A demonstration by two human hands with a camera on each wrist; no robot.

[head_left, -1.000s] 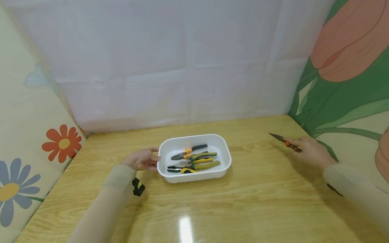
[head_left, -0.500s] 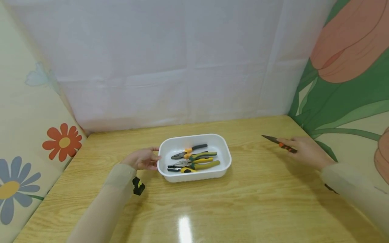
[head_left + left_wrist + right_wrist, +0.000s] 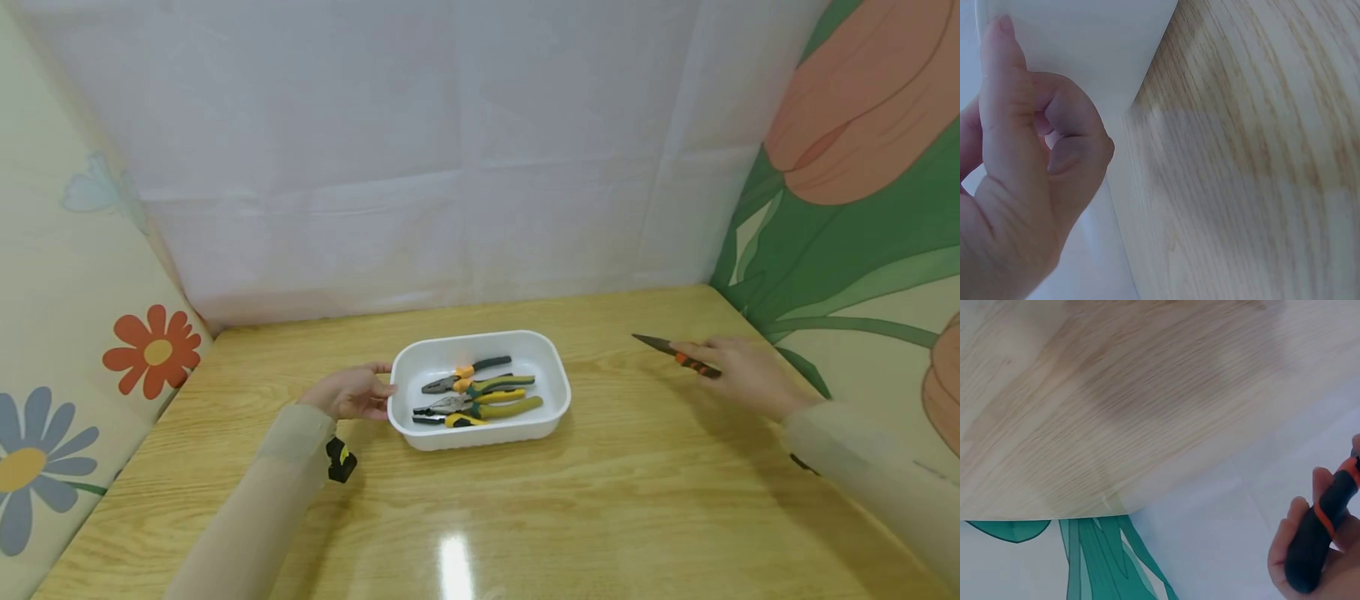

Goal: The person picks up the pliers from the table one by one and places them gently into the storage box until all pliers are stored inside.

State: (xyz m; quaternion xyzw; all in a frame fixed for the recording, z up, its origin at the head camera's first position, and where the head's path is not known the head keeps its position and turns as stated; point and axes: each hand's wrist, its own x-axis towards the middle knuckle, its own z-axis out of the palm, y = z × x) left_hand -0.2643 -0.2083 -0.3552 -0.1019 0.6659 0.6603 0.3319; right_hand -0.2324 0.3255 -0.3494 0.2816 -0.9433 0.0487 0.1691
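My left hand (image 3: 348, 393) holds the left end of a white plastic tray (image 3: 555, 367). In the left wrist view its thumb (image 3: 1007, 81) lies up along the tray's outer wall (image 3: 1085, 44), with the other fingers curled by the wall. Several pliers lie inside the tray, among them one with orange-and-black handles (image 3: 491, 364) and one with green-and-yellow handles (image 3: 517, 409). Off to the right, my right hand (image 3: 750, 371) grips needle-nose pliers (image 3: 693, 363), their dark pointed tip facing left, over the table. A black handle with orange bands (image 3: 1310, 550) shows in the right wrist view.
The tray stands on a wood-grain table (image 3: 570, 517). White cloth (image 3: 420, 167) hangs along the back edge. Flower-printed panels (image 3: 862, 250) border the right side and the left. A black-and-yellow piece (image 3: 341, 460) sits by the left wrist.
My right hand has moved left toward the tray, carrying the needle-nose pliers. The left hand and the tray have stayed in place.
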